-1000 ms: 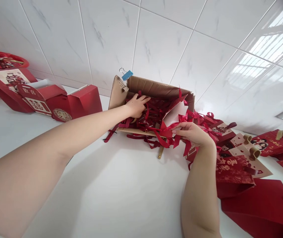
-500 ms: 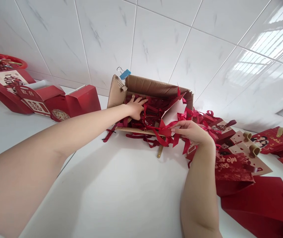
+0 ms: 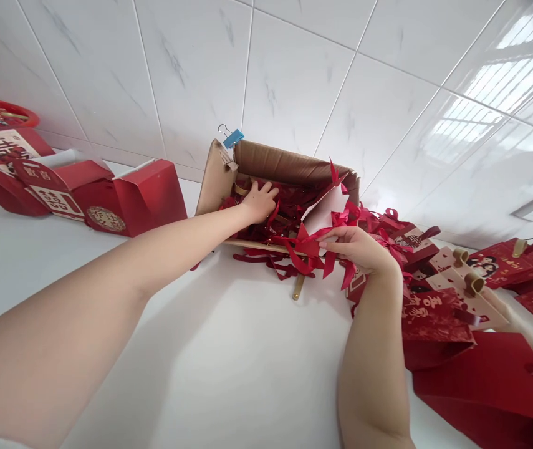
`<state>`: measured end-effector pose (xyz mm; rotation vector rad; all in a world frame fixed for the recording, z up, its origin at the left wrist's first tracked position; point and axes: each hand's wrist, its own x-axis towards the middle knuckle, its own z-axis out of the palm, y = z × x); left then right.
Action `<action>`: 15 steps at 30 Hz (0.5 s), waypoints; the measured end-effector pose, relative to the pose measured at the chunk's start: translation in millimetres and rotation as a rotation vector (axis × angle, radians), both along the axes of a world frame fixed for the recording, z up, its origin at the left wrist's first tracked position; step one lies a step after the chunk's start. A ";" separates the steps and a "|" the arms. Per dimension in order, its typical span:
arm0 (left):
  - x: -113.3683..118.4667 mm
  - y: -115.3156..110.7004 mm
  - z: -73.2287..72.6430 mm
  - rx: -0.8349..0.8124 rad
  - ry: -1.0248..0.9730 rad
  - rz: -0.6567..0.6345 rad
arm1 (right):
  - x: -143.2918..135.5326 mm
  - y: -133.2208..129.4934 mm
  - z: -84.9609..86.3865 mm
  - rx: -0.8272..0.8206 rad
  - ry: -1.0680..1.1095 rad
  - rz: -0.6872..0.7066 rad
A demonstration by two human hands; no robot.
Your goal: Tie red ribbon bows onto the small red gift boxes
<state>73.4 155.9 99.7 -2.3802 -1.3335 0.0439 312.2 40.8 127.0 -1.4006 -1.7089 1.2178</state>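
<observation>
A brown cardboard box (image 3: 275, 156) stands against the wall, filled with a tangle of red ribbons (image 3: 289, 194). My left hand (image 3: 260, 202) reaches in over its left half, fingers spread on top of the contents. At the box's front right corner, my right hand (image 3: 360, 246) pinches the edge of a red gift box (image 3: 326, 211) whose white inner side faces up. Red ribbon surrounds those fingertips. Over the front rim hang more ribbons and a gold strap (image 3: 298, 287).
A blue binder clip (image 3: 233, 138) grips the cardboard box's back left corner. Red gift boxes (image 3: 149, 196) and a red basin (image 3: 30, 115) are at left. Several decorated gift boxes (image 3: 434, 312) crowd the right. Another person's hand (image 3: 504, 312) reaches among them.
My left hand has shifted slightly right inside the cardboard box, its fingers more bent. My right hand keeps its hold. Another person's hand has appeared at the right.
</observation>
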 end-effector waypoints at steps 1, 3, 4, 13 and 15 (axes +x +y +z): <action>3.6 1.4 -0.2 -0.006 0.002 -0.013 | -0.3 0.2 0.1 0.006 -0.001 -0.006; 9.9 5.0 -0.8 -0.027 0.003 -0.037 | -1.1 0.3 0.6 0.016 -0.005 -0.014; 12.4 7.2 -1.2 -0.038 0.002 -0.045 | -1.8 0.1 1.0 0.015 -0.009 -0.017; 18.1 34.9 -7.3 -0.178 0.013 -0.034 | -9.2 -4.5 6.5 0.068 -0.049 -0.032; 19.2 40.3 -10.2 -0.222 0.013 -0.027 | -9.3 -3.8 6.0 0.073 -0.056 -0.034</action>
